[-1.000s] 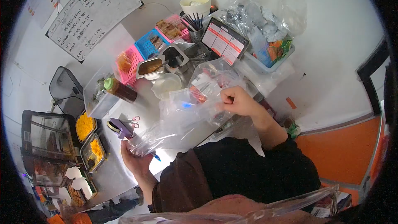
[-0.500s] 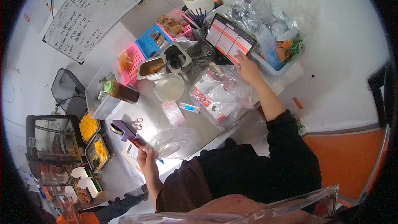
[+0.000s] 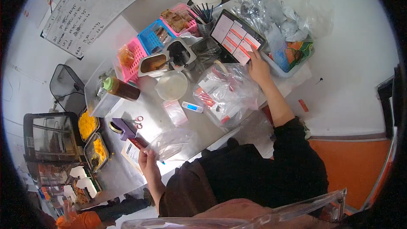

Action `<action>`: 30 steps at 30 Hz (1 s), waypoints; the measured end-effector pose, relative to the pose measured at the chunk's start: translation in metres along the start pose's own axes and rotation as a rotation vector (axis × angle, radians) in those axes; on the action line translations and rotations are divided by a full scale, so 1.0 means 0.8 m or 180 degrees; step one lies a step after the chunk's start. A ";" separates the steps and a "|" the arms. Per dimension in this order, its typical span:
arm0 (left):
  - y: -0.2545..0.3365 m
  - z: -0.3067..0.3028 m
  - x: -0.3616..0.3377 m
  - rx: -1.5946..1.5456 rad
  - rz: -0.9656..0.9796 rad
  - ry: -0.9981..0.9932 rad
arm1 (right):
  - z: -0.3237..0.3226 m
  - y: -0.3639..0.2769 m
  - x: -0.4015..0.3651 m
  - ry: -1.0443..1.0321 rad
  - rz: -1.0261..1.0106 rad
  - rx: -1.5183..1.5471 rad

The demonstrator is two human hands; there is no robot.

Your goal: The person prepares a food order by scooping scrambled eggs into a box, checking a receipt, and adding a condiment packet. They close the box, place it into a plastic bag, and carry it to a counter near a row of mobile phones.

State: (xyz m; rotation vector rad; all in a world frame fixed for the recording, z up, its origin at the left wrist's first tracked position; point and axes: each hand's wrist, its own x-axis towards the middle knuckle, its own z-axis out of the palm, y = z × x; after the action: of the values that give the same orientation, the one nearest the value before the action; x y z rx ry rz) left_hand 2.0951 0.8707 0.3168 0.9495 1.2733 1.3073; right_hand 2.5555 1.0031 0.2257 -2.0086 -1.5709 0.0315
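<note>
My left hand (image 3: pixel 148 161) is closed at the table's near left, pinching the edge of a clear plastic bag (image 3: pixel 174 142). Beside it lie a printed paper (image 3: pixel 132 154) and a purple tape dispenser (image 3: pixel 123 129). At the far right my right hand (image 3: pixel 257 65) reaches to a tablet (image 3: pixel 237 36) with red and white panels, a finger at the screen's lower edge. Its other fingers look loosely curled and hold nothing visible. Just left of this hand is a filled clear bag (image 3: pixel 224 93) with red and white packs inside.
On the metal table (image 3: pixel 169 118) are a small scale (image 3: pixel 192 107), scissors (image 3: pixel 139 122), a sauce bottle (image 3: pixel 123 90) and a white bowl (image 3: pixel 172 85). Coloured baskets (image 3: pixel 152 38) line the back. Trays of yellow food (image 3: pixel 87 126) stand left; another person's orange clothing (image 3: pixel 80 221) shows lower left.
The view has shifted slightly. The tablet's screen now shows more red and white panels in a changed layout. My right hand has moved a little along the tablet's edge. My left hand still holds the bag.
</note>
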 end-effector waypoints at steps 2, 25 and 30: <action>0.001 0.001 -0.001 0.0002 -0.0045 0.0058 | 0.001 0.003 -0.001 0.0122 -0.0033 0.0029; -0.006 0.010 0.002 -0.0025 -0.0132 0.0057 | -0.006 0.001 0.004 0.0244 -0.0030 0.0139; -0.010 0.004 0.005 0.0018 -0.0195 0.0042 | -0.013 -0.005 0.003 0.0324 -0.0073 0.0158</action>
State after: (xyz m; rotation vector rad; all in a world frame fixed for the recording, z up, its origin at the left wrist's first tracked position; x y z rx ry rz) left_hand 2.0986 0.8740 0.3084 0.9004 1.3069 1.2650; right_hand 2.5562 1.0013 0.2370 -1.9233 -1.5145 -0.0394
